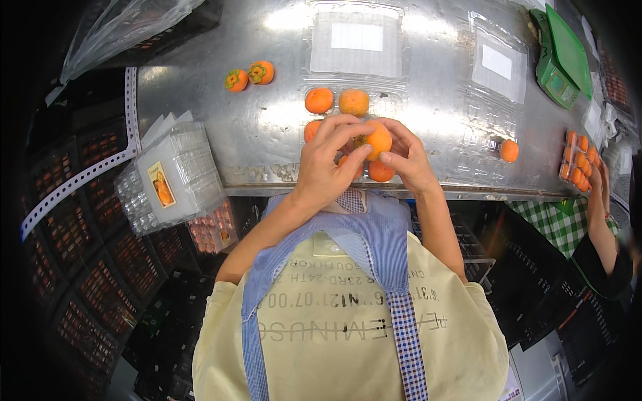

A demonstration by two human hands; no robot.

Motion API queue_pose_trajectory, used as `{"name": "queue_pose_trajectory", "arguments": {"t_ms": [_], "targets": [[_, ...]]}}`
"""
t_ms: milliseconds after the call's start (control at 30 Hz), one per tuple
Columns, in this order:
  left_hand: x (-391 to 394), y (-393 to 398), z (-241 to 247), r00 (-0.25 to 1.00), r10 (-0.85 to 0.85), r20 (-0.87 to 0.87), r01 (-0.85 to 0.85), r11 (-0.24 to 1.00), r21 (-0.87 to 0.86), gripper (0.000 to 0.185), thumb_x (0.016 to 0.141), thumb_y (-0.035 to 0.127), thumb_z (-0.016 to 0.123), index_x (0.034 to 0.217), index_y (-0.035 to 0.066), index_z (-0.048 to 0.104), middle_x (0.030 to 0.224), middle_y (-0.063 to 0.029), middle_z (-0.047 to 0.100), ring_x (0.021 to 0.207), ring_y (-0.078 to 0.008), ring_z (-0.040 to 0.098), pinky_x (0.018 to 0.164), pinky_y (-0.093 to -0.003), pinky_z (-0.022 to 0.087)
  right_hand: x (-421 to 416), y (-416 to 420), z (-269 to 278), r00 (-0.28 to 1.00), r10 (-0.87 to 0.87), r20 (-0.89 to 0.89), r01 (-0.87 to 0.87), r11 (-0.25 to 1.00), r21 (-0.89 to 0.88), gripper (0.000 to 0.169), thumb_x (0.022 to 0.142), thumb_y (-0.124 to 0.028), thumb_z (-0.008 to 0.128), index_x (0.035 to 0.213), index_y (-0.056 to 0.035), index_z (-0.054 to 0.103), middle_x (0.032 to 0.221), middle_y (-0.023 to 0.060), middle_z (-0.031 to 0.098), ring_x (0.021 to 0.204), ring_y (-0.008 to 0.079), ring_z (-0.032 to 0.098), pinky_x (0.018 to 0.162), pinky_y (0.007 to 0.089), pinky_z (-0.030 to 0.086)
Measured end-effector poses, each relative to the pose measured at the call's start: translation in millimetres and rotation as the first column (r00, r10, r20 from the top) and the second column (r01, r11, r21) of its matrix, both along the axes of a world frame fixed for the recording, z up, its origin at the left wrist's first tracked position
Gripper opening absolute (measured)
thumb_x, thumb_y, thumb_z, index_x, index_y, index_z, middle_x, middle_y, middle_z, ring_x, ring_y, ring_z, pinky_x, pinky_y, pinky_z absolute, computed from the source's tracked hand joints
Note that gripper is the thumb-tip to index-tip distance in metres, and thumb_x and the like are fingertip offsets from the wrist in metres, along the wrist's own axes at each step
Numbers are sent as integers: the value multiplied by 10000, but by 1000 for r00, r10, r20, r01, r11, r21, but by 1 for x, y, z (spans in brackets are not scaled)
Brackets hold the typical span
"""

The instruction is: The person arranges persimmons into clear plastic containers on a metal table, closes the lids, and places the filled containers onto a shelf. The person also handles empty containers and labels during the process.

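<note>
Between both hands, over the near edge of the metal table, I hold an orange persimmon (379,140) with its green calyx turned toward my left hand (328,155). My right hand (409,155) cups its other side with thumb and fingers. Beneath and beyond them lies an open clear plastic clamshell tray (391,103) with several persimmons; one (319,101) and another (353,103) sit in its far row, others are partly hidden by my hands. Its lid (356,42), with a pad and white label, lies folded back. Two persimmons (249,76) rest on the table, calyx up.
Stacked plastic clamshells (185,165) stand at the left edge. Right of me, another open clamshell (499,65) holds one persimmon (509,150). A green scale (564,60) stands at far right. A co-worker's hands (597,175) touch a filled tray (577,160). Crates stand at lower left.
</note>
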State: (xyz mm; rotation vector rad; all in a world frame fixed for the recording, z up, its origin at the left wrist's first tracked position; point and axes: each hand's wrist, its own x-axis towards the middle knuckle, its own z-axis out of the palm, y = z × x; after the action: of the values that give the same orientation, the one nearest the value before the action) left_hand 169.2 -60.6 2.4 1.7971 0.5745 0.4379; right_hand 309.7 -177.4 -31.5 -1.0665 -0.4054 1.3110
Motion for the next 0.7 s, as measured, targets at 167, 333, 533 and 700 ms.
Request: {"name": "queue_pose_trajectory", "arguments": {"t_ms": [167, 333, 533, 700], "targets": [[-1, -3, -1, 995, 74, 65, -55, 964, -259, 434, 814, 107, 658, 1206, 44, 484, 1169, -107, 513, 909, -166, 584, 734, -283, 517, 1, 2, 11, 951, -10, 309, 3, 1000, 23, 567, 703, -75, 741, 1201, -29, 475, 1170, 91, 546, 1071, 180, 540, 909, 332, 451], [0, 0, 5, 999, 23, 22, -2, 726, -688, 492, 843, 111, 644, 1267, 25, 410, 1196, -130, 504, 966, -175, 580, 812, -294, 497, 4, 2, 16, 693, 6, 721, -58, 997, 47, 567, 664, -74, 755, 1173, -54, 507, 1163, 73, 545, 1010, 177, 551, 828, 302, 466], [0, 5, 7, 979, 125, 162, 131, 227, -965, 433, 959, 290, 446, 1276, -2, 400, 1143, -153, 543, 935, -229, 607, 799, -342, 510, -1, 5, 22, 782, -79, 618, 17, 994, 106, 550, 687, -86, 735, 1192, -56, 518, 1078, 58, 553, 934, 150, 552, 770, 276, 456], [-9, 5, -13, 962, 119, 247, 244, 42, -969, 532, 977, 388, 304, 1291, -34, 386, 1134, -177, 551, 844, -230, 588, 702, -330, 499, 4, -3, 7, 861, -93, 500, 83, 996, 43, 437, 779, -148, 677, 1178, -43, 533, 932, 29, 574, 826, 97, 544, 728, 247, 433]]}}
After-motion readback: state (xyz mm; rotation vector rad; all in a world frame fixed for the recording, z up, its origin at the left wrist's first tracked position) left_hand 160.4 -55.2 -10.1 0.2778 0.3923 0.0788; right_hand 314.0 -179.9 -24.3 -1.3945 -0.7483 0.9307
